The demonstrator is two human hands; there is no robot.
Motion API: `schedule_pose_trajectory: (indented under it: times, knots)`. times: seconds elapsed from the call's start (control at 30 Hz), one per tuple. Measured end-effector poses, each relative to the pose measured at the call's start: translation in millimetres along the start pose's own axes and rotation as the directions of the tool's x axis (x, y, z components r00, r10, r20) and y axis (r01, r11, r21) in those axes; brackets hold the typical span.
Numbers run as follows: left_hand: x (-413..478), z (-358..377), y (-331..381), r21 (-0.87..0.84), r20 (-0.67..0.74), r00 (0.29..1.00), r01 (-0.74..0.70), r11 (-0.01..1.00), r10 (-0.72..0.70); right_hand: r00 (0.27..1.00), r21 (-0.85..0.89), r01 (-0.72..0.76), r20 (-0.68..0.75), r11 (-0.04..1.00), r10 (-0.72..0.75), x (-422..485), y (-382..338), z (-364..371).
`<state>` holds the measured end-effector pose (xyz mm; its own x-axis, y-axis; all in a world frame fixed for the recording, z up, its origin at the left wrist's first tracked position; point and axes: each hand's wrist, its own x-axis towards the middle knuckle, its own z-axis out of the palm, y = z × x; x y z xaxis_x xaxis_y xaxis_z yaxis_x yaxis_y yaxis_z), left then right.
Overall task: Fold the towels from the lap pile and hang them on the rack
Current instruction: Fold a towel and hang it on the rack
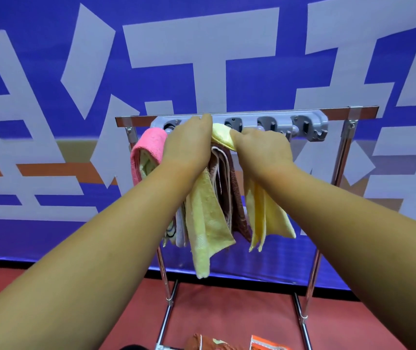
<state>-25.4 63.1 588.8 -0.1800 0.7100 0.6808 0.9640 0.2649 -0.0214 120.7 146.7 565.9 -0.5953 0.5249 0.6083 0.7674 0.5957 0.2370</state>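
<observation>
Yellow terry is bunched in the fingers [236, 138] of the right hand [262, 150], which curl round the folded top of the yellow towel [222, 135] and clamp it just below the rack's top rail. The left hand [189, 147] sits at the other end of that fold, knuckles toward the camera. Its fingers bend over the far side, out of sight, so I cannot tell whether they pinch the cloth or only press on it.

Between the 2 hands the towel crosses the grey hook strip [307, 125], near the strip's left end. Below the hands several towels hang close together: a pale yellow one [206, 223], a brown one [232, 188] and a brighter yellow one [267, 218]. A pink towel [148, 147] is draped at the left end of the rack [341, 157]. Toward the strip's right end 3 hooks look bare.

By my reading the step in hand is the hanging itself, with the fold being seated over a peg or bar. The next move probably calls for settling the fold so both sides hang evenly, letting go without dragging the neighbours off, then reaching down for another piece from the lap pile [209, 343] at the bottom edge of the view, where brown and orange cloth shows.
</observation>
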Motion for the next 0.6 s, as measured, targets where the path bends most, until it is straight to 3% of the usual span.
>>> schedule_pose_trajectory:
  times: [0.13,0.37,0.6]
  knots:
    - [-6,4,-1,-0.04,-0.019,1.0,0.008,0.999,-0.009,1.0,0.017,0.006,0.017,1.0,-0.006,-5,-3,13]
    - [-39,23,2,-0.271,0.018,0.982,0.188,0.944,-0.191,0.996,0.153,-0.094,0.021,0.984,0.092,-28,-11,53]
    - [-71,52,-7,-0.2,0.054,0.974,0.226,0.953,-0.22,0.94,0.237,-0.332,0.167,0.913,0.298,-53,-9,100]
